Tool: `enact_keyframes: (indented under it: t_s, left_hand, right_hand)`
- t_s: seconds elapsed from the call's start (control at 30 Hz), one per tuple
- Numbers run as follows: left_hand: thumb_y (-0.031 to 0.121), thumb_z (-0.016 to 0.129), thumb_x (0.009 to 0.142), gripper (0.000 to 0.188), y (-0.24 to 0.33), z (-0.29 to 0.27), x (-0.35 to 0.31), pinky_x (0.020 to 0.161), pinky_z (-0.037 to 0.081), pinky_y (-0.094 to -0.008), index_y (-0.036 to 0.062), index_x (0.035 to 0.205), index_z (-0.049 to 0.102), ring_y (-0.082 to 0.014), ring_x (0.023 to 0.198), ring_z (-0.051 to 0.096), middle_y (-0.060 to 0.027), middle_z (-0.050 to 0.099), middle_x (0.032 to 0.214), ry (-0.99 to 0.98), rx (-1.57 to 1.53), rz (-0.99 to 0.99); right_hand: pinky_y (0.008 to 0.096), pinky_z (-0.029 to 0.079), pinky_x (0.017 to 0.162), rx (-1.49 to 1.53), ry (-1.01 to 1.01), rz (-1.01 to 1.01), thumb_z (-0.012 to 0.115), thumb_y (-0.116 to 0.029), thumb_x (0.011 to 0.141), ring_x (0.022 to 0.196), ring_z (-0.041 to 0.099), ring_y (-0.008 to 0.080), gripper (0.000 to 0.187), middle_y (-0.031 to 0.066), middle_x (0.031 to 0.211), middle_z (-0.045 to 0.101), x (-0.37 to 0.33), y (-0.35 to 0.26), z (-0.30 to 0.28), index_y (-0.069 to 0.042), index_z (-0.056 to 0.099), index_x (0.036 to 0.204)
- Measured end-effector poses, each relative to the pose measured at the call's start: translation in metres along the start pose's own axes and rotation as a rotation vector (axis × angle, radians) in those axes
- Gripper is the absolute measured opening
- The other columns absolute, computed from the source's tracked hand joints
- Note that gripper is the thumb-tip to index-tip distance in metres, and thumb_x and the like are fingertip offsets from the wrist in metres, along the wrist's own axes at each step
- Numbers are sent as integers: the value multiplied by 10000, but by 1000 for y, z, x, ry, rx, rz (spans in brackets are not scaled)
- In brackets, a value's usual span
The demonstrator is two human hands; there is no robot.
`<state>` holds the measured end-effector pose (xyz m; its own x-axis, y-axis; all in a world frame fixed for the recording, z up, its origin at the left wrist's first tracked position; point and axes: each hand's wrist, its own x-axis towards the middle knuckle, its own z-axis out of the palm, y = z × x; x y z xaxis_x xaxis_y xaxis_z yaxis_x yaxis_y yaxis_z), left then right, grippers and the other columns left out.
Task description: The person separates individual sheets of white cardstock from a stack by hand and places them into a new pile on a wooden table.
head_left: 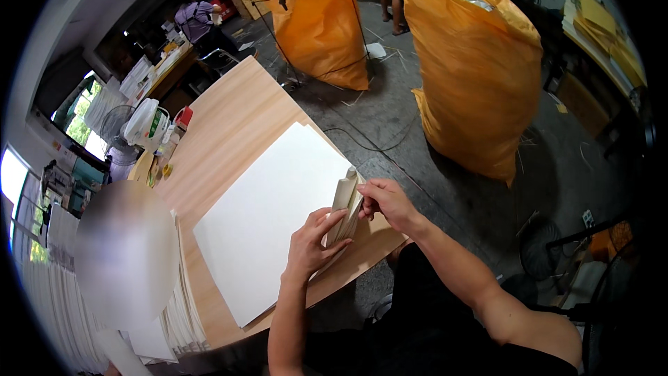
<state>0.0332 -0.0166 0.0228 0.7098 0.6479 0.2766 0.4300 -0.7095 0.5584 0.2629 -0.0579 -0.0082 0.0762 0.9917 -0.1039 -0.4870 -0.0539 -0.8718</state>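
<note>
1. L hand (309, 240) closed round lower half of the folded card piece (346, 209); thumb in front, fingers behind.
2. R hand (386, 202) pinches its right edge near the top, fingertips together on it.
3. Piece stands upright on the white sheet (271, 216), at near edge of wooden table (229, 115).
4. I judge it light, fairly stiff, easily creased; best held by the edges.
5. Orange sacks (480, 76) well apart on the floor.

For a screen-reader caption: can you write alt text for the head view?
Two bare hands, left hand and right hand, hold a folded cream paper piece upright over a large white sheet on a wooden table. Two big orange sacks stand on the grey floor behind.
</note>
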Motion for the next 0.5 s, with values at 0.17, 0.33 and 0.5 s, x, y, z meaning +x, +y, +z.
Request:
enact_keyframes:
  t_s: [0.17,0.33,0.5]
  left_hand:
    - [241,895,760,652,5,-5,3,854,585,-377,243,1366,655,-281,1067,703,-90,684,1256,-22,-37,-37]
    - [238,872,787,622,6,-3,2,850,583,-375,247,1370,654,-277,1072,698,-87,690,1236,-34,8,-39]
    - [249,853,797,627,6,3,7,850,581,-384,263,1386,637,-311,1026,686,-141,638,1305,-147,206,87]
  right_hand:
    - [337,493,568,-450,322,-253,619,-264,1018,626,651,207,312,60,688,615,-9,0,3,-38,588,804]
    - [421,504,680,-1081,316,-812,647,-202,904,739,620,318,203,119,739,595,-41,2,2,-26,604,810]
    - [511,416,1025,-1370,-173,-834,623,-270,819,988,621,372,233,174,850,665,-46,38,-10,-43,666,852]
